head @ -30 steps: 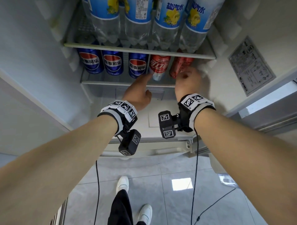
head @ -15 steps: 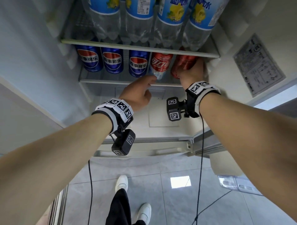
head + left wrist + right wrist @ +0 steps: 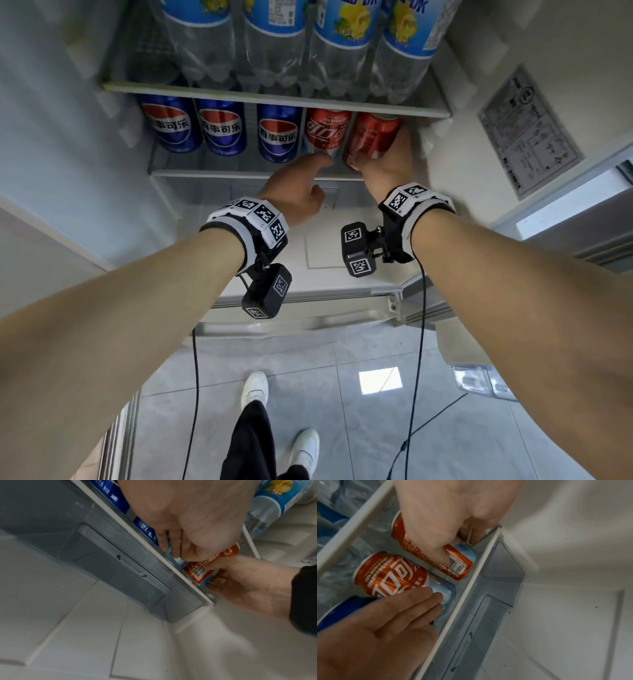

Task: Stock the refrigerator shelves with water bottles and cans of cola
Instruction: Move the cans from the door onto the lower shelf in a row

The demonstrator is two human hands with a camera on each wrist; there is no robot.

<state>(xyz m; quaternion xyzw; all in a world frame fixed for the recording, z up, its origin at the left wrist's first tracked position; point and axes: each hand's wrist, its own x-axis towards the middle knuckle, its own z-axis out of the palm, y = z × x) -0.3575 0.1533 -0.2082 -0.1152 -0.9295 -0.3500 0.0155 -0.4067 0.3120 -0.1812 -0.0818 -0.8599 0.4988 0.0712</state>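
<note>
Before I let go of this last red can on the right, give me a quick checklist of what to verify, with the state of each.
1. Right hand grips the rightmost red cola can: ok.
2. That can stands upright: not ok, it leans left toward the neighbouring red cola can.
3. Its base sits flat on the can shelf: cannot tell, the hand hides it.
4. Left hand steadies the neighbouring can: ok, straight fingertips rest at its lower end.
5. Three blue cola cans stand in line to the left: ok.
6. Water bottles above are out of the way: ok.
</note>
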